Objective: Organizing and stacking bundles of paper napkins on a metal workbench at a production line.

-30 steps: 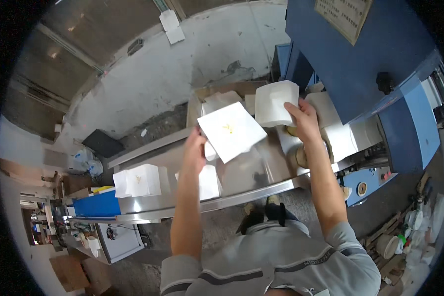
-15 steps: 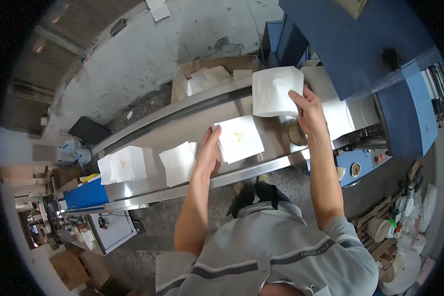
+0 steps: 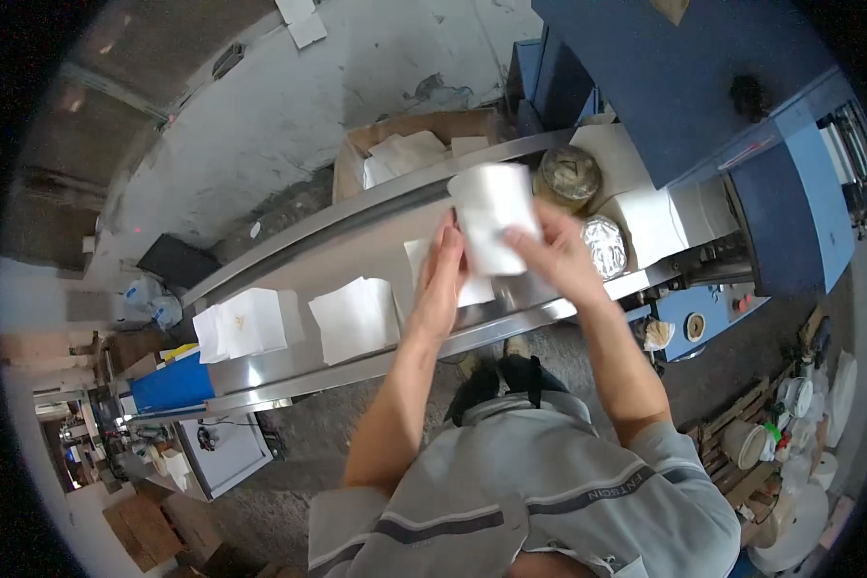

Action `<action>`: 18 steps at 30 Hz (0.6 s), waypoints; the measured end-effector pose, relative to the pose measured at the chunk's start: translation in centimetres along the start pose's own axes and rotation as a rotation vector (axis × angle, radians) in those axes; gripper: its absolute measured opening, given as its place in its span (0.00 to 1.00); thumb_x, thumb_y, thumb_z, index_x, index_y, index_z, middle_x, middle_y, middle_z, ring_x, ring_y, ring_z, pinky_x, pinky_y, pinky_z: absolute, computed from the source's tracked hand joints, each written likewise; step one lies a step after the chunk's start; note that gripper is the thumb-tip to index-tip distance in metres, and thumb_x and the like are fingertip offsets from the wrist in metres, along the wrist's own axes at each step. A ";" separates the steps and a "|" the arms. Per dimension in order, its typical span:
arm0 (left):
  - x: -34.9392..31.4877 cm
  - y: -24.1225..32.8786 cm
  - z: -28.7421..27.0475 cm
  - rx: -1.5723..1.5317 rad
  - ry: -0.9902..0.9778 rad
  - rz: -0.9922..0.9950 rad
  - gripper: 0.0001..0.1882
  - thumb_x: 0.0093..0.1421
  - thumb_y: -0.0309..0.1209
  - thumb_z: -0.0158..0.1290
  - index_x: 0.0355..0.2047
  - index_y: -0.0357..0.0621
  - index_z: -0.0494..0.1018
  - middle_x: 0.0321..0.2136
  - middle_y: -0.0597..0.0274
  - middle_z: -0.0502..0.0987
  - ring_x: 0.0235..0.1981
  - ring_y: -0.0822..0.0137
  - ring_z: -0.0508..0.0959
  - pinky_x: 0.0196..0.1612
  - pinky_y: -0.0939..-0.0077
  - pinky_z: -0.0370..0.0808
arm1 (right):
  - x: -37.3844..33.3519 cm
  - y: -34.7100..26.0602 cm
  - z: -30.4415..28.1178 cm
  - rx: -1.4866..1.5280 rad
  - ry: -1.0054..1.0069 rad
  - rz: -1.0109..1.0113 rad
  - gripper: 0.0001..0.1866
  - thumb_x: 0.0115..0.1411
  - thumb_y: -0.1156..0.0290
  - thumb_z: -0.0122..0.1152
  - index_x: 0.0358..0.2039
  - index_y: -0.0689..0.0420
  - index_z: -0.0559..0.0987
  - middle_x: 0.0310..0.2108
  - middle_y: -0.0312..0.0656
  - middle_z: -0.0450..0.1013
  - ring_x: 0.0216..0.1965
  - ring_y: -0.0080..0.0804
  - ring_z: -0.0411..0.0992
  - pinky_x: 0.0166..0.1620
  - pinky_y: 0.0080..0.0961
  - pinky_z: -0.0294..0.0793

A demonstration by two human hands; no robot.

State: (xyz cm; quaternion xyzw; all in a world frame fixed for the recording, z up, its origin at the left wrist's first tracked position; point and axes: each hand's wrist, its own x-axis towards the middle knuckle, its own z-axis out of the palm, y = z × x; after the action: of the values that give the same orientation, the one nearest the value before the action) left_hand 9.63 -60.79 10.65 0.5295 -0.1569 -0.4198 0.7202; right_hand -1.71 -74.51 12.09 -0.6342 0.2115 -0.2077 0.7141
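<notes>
Holding a white paper stack (image 3: 496, 217) up over the metal table (image 3: 371, 255), near its right end. Right hand (image 3: 554, 252): forearm angled up and inward, elbow bent, thumb across the near face, fingers running behind; grip closed on the right side of the stack, hand slightly motion-blurred. Left hand (image 3: 441, 279): forearm slanting up to the right, wrist roughly straight, fingers extended upward along the stack's left edge; can't tell whether that grip is pinching or just steadying it.

Held stack: thin soft sheets, roughly square, gently curved, plain on the visible side, edges smeared by motion.

Table: long, smooth, shiny, raised metal edges. Left stack (image 3: 250, 323) is white paper with a small yellowish print and slightly fanned sheets. Middle stack (image 3: 354, 320) is plain white with uneven edges. Third stack (image 3: 476, 290) is partly hidden behind the hands.

Just right of the hands: round container (image 3: 568, 178), glassy-looking, and a crinkled silver foil-like round thing (image 3: 604, 246). Beyond the table: open cardboard box (image 3: 349, 171) with white paper inside.
</notes>
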 end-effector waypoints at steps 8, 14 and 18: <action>-0.2 -0.2 -1.6 -0.427 -0.079 0.013 0.51 0.59 0.71 0.38 0.68 0.43 0.51 0.64 0.45 0.60 0.60 0.42 0.67 0.60 0.43 0.66 | -4.5 -2.7 4.4 -0.382 -0.201 -0.523 0.26 0.56 0.69 0.67 0.54 0.65 0.75 0.54 0.54 0.72 0.53 0.46 0.73 0.50 0.32 0.74; -0.7 1.1 -2.0 -0.615 -0.303 0.002 0.55 0.56 0.74 0.36 0.69 0.43 0.46 0.65 0.44 0.58 0.61 0.33 0.63 0.61 0.41 0.64 | -5.3 -4.4 3.0 -0.251 -0.140 -0.433 0.18 0.57 0.75 0.65 0.48 0.65 0.78 0.45 0.51 0.77 0.46 0.34 0.77 0.48 0.28 0.76; -0.8 0.8 -2.0 -0.642 -0.301 0.073 0.47 0.63 0.68 0.32 0.67 0.41 0.52 0.63 0.52 0.62 0.62 0.52 0.65 0.62 0.52 0.63 | -4.3 -4.3 3.4 -0.294 -0.029 -0.318 0.22 0.59 0.71 0.64 0.52 0.66 0.75 0.46 0.51 0.76 0.46 0.35 0.77 0.49 0.29 0.76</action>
State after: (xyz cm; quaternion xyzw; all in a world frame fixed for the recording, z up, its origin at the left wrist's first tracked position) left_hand 10.82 -58.85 10.82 0.2026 -0.1404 -0.4950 0.8332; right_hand -3.44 -69.74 16.90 -0.7599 0.1266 -0.2753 0.5751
